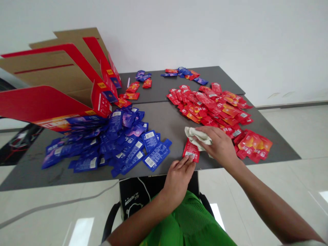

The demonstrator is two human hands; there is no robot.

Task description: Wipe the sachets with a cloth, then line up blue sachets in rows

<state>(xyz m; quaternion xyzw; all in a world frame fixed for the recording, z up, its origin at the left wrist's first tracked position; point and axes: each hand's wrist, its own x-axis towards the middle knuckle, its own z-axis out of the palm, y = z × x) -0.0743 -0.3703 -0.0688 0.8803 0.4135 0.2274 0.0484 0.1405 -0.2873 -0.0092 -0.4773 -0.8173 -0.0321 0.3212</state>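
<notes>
My left hand (178, 179) lies at the table's near edge, its fingertips on the barcode end of a red sachet (191, 151). I cannot tell whether it grips that sachet. My right hand (220, 147) is just to the right, closed over a crumpled white cloth (197, 137) that touches the sachet's upper end. A loose heap of red sachets (207, 109) spreads beyond my right hand, with a smaller red group (253, 145) to its right. A large heap of blue sachets (120, 143) lies to the left.
A red-and-kraft cardboard carton (58, 75) with open flaps juts over the table's left side. Small mixed sachet groups (180, 72) lie at the far edge of the dark grey table (159, 118). A black chair back (135, 194) stands below the near edge.
</notes>
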